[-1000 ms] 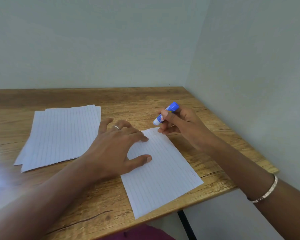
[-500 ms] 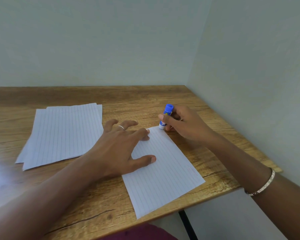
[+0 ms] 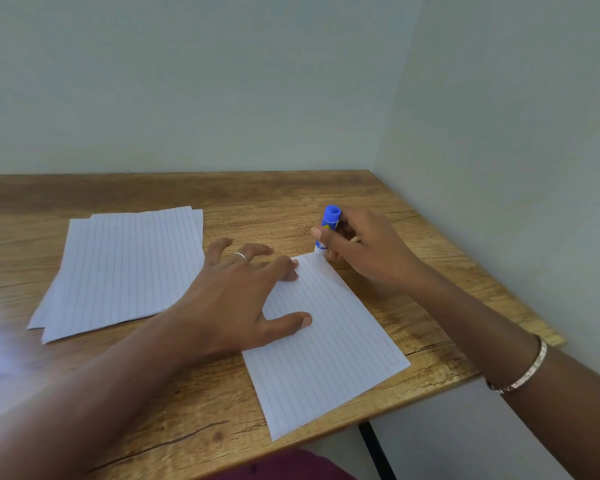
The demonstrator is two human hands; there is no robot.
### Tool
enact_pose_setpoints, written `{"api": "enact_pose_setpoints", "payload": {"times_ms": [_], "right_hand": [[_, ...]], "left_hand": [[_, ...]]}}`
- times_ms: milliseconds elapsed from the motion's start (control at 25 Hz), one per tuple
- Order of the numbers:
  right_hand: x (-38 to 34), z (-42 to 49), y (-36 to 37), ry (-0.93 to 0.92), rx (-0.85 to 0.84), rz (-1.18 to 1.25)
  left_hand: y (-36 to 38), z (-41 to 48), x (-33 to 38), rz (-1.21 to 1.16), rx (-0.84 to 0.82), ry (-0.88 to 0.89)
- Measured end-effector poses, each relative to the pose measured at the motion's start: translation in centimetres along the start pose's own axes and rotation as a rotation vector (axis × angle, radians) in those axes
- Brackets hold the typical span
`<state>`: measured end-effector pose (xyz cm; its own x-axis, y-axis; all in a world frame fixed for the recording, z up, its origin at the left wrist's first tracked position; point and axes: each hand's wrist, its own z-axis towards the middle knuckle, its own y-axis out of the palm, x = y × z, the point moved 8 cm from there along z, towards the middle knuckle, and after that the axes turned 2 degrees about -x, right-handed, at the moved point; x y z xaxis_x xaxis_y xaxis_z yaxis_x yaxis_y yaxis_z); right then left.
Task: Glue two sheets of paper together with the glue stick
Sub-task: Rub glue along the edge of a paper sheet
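One sheet (image 3: 326, 344) lower centre, one stack (image 3: 125, 268) at left. Left hand (image 3: 236, 296) spread flat on sheet. Right hand (image 3: 364, 251) pinches one glue stick (image 3: 328, 230), tip on sheet's top corner.

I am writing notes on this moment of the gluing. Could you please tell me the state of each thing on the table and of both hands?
glue stick: upright, tip down on the far corner of the single sheet.
single sheet: flat, near corner past the table edge.
paper stack: flat, untouched.
left hand: spread, pressing the single sheet.
right hand: closed around the glue stick.
table: bears everything.
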<state>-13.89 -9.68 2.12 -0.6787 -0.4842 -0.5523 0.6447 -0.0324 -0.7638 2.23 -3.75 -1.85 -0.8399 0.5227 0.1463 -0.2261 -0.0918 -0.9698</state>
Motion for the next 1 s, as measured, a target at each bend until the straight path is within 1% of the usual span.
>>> {"api": "enact_pose_setpoints", "payload": {"times_ms": [120,280,360,480,640,720,840,1000], "right_hand": [[-0.3,0.2,0.8,-0.012,-0.043,-0.095],[-0.4,0.0,-0.2,-0.014,0.028,0.003],[-0.3,-0.4,-0.6,-0.002,0.045,0.052],[-0.1,-0.9,-0.6,0.007,0.043,0.062],[0.4,-1.1,-1.6,0.027,0.101,0.078],[0.7,-1.2,-1.5,0.04,0.069,0.107],[0.6,-1.5,-0.1,0.01,-0.024,0.009],[0.9,-1.1,0.4,0.0,-0.038,-0.088]], "left_hand": [[0.1,0.0,-0.1,0.0,0.008,-0.006],[0.4,0.1,-0.4,0.002,-0.025,-0.013],[0.9,0.2,-0.3,0.056,-0.063,0.01],[1.4,0.5,0.1,0.109,-0.105,0.034],[1.1,0.8,0.4,0.088,-0.098,0.031],[0.9,1.0,0.6,0.072,-0.098,0.029],[0.5,1.4,0.7,0.034,-0.111,0.017],[0.4,2.0,0.6,0.034,-0.127,-0.011]]}}
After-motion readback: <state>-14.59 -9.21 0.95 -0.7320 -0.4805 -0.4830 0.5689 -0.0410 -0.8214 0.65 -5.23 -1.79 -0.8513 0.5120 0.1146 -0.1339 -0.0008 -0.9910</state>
